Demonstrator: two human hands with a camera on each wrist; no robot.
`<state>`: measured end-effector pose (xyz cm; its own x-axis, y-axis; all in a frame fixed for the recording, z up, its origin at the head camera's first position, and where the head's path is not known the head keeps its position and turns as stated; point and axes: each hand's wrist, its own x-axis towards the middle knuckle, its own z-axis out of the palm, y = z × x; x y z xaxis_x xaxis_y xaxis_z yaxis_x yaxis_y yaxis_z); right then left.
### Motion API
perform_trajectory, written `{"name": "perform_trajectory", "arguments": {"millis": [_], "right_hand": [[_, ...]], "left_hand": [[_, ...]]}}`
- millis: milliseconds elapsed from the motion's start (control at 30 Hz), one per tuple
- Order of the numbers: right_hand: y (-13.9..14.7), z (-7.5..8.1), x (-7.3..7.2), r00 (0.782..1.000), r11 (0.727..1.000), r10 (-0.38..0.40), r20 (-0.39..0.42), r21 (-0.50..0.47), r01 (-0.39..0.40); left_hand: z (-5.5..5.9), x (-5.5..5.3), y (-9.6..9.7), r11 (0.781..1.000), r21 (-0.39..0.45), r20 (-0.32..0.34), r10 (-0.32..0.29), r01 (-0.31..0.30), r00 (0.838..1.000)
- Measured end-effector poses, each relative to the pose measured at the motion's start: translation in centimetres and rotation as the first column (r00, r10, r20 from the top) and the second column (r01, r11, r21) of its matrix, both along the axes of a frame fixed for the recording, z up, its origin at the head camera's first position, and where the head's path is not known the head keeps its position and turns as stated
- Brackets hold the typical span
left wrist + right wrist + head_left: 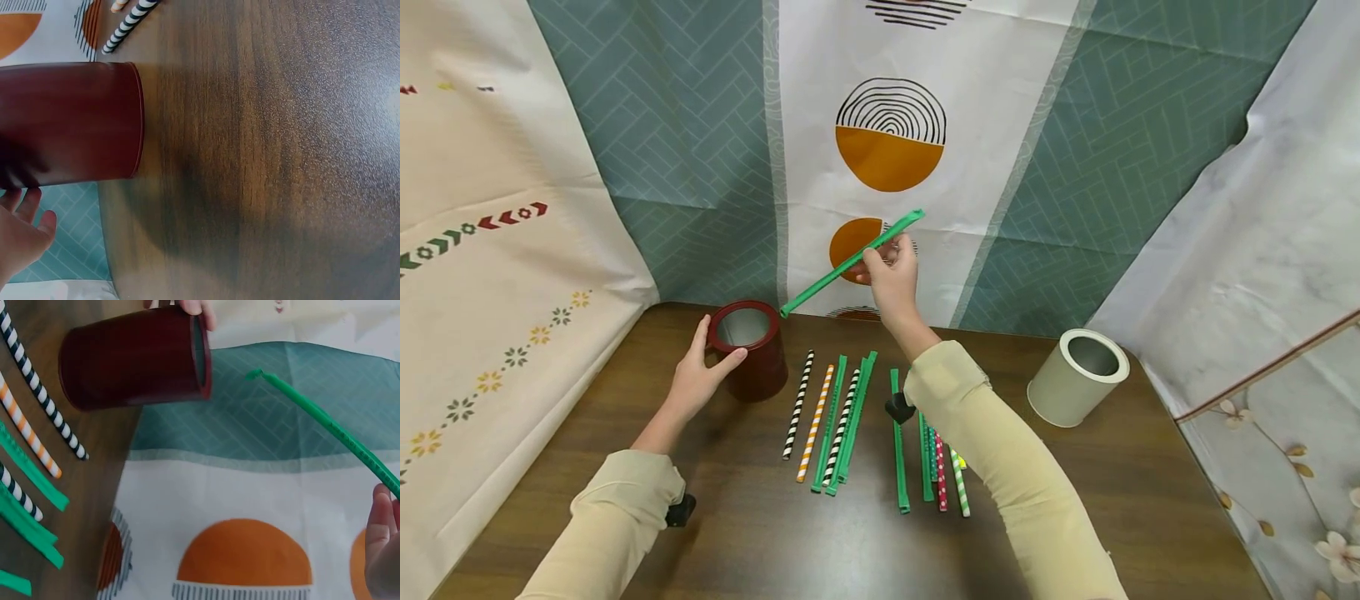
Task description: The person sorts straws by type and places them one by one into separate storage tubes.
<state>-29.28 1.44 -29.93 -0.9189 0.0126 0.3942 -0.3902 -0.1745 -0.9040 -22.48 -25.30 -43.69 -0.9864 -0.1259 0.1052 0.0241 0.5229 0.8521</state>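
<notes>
My right hand (892, 279) pinches a straw in a green wrapper (820, 284) between thumb and fingers, raised above the table and slanting down to the left. Its lower end hangs close to the rim of a dark red cylindrical container (758, 367), which stands upright on the table. The same straw (331, 425) crosses the right wrist view, pointing toward the container's mouth. My left hand (694, 375) steadies that container, fingers along its left side and thumb at the front of the rim. In the left wrist view fingertips (28, 203) touch the container's wall.
Striped straws, including an orange and white one (816, 423), lie beside green-wrapped straws (830, 423) mid-table. More straws, among them a pink dotted one (941, 473), lie partly under my right forearm. A pale cylindrical container (1067, 385) stands at right. Patterned cloth (700, 167) hangs behind.
</notes>
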Motion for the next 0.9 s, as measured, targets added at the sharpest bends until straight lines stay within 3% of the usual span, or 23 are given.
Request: {"name": "perform_trajectory", "arguments": {"millis": [133, 233, 467, 900], "right_hand": [[-1.6, -0.7, -0.1, 1.000, 0.999, 0.013, -0.007, 0.039, -0.013], [-2.7, -1.3, -0.1, 0.999, 0.992, 0.036, -0.001, 0.122, -0.036], [-4.7, -2.9, 0.0, 0.993, 0.937, 0.100, 0.065, 0.330, -0.116], [-6.2, -4.9, 0.6, 0.924, 0.875, 0.238, 0.299, 0.347, -0.337]], "left_hand": [[0.1, 0.0, 0.0, 1.000, 0.001, -0.007, 0.002, -0.002, 1.000], [0.2, 0.0, 0.2, 1.000, 0.001, -0.003, 0.002, -0.002, 1.000], [0.1, -0.2, 0.1, 1.000, 0.007, -0.004, 0.002, -0.002, 1.000], [0.1, 0.0, 0.1, 1.000, 0.017, 0.001, -0.001, 0.001, 1.000]]}}
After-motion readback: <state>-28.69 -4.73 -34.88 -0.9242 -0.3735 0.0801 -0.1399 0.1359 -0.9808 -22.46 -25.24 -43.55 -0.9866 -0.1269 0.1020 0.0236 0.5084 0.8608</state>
